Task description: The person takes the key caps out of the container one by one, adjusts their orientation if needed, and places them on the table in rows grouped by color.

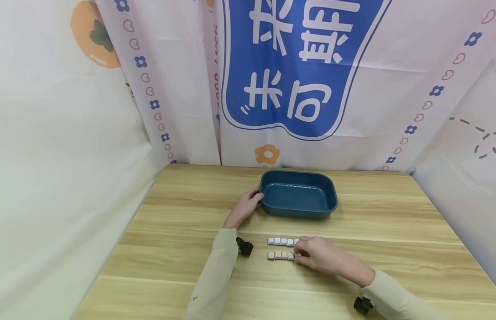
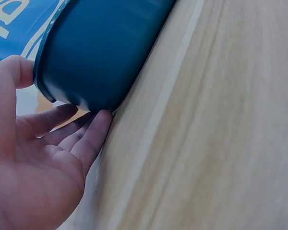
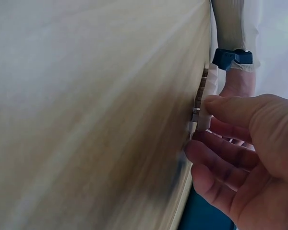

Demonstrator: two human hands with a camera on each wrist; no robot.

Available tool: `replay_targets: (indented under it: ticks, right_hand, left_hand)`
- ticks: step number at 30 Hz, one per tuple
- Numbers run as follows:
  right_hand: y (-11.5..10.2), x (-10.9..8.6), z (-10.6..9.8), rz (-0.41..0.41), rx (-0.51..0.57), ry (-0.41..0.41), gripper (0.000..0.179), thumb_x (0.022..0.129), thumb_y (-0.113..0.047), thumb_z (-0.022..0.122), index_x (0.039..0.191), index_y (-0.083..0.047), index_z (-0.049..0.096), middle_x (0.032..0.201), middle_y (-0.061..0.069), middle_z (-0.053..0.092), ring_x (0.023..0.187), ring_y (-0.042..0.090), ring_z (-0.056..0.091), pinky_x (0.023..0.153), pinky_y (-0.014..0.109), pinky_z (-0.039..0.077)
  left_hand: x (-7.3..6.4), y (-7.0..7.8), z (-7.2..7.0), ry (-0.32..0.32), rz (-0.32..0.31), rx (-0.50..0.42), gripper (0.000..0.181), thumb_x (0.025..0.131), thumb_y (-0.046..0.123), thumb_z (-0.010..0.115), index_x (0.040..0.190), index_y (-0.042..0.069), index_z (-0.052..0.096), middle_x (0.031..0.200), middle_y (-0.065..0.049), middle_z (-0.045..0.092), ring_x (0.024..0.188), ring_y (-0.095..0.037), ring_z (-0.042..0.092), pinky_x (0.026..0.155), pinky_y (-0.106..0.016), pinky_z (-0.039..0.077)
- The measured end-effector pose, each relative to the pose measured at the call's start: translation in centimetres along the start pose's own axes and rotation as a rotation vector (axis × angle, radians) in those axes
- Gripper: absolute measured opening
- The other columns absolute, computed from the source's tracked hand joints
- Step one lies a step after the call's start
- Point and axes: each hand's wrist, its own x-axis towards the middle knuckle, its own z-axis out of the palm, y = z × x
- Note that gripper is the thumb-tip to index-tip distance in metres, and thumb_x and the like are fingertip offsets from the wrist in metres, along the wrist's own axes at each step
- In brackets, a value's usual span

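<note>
A dark blue rectangular tub (image 1: 298, 213) stands on the wooden table. My left hand (image 1: 246, 206) holds its left end, thumb at the rim and fingers against the outer wall, as the left wrist view shows of the tub (image 2: 101, 52). Two short rows of small keycaps lie in front of the tub: a white row (image 1: 280, 241) and, nearer me, a cream row (image 1: 278, 256). At the right end of the cream row, my right hand (image 1: 322, 254) pinches a pale keycap (image 3: 204, 120) between thumb and index finger. That hand partly hides the white row's right end.
The wooden table (image 1: 184, 213) meets a printed cloth (image 1: 184, 138) at the back, and white cloth walls (image 1: 72, 178) rise at both sides. Black devices are strapped on the left wrist (image 1: 244, 246) and the right wrist (image 1: 363, 305).
</note>
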Motion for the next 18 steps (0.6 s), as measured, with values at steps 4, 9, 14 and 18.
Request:
replay_targets:
  ticks: [4, 9, 14, 18]
  right_hand:
    - [-0.04, -0.04, 0.05, 0.005, -0.001, 0.004, 0.007, 0.082, -0.028, 0.070, 0.082, -0.022, 0.065, 0.075, -0.013, 0.054, 0.059, -0.001, 0.045, 0.051, 0.015, 0.037]
    - [-0.01, -0.04, 0.14, 0.019, -0.004, -0.002, 0.007, 0.082, -0.029, 0.069, 0.082, -0.024, 0.064, 0.076, -0.014, 0.054, 0.059, -0.002, 0.045, 0.052, 0.015, 0.039]
    - [0.13, -0.08, 0.21, 0.027, 0.001, 0.007, 0.007, 0.083, -0.029, 0.069, 0.084, -0.024, 0.064, 0.079, -0.014, 0.056, 0.062, -0.002, 0.048, 0.054, 0.015, 0.042]
    - [0.27, -0.14, -0.13, 0.037, 0.011, 0.044, 0.009, 0.081, -0.028, 0.071, 0.085, -0.021, 0.066, 0.078, -0.013, 0.056, 0.062, -0.001, 0.048, 0.054, 0.015, 0.042]
  left_hand:
    - [-0.02, -0.03, 0.01, 0.000, -0.001, -0.001, 0.051, 0.095, 0.030, 0.046, 0.141, 0.008, 0.038, 0.141, -0.011, 0.043, 0.118, -0.021, 0.053, 0.093, -0.032, 0.048]
    - [-0.08, 0.12, -0.03, 0.005, -0.010, 0.009, 0.051, 0.095, 0.030, 0.046, 0.140, 0.009, 0.040, 0.140, -0.009, 0.045, 0.116, -0.019, 0.053, 0.092, -0.032, 0.048]
    - [-0.10, 0.10, -0.05, 0.004, -0.014, 0.016, 0.051, 0.095, 0.032, 0.047, 0.141, 0.010, 0.040, 0.140, -0.009, 0.044, 0.116, -0.019, 0.053, 0.092, -0.031, 0.048]
    - [-0.11, 0.05, -0.16, -0.011, -0.003, 0.007, 0.050, 0.096, 0.031, 0.046, 0.140, 0.008, 0.039, 0.140, -0.010, 0.044, 0.117, -0.020, 0.053, 0.093, -0.031, 0.047]
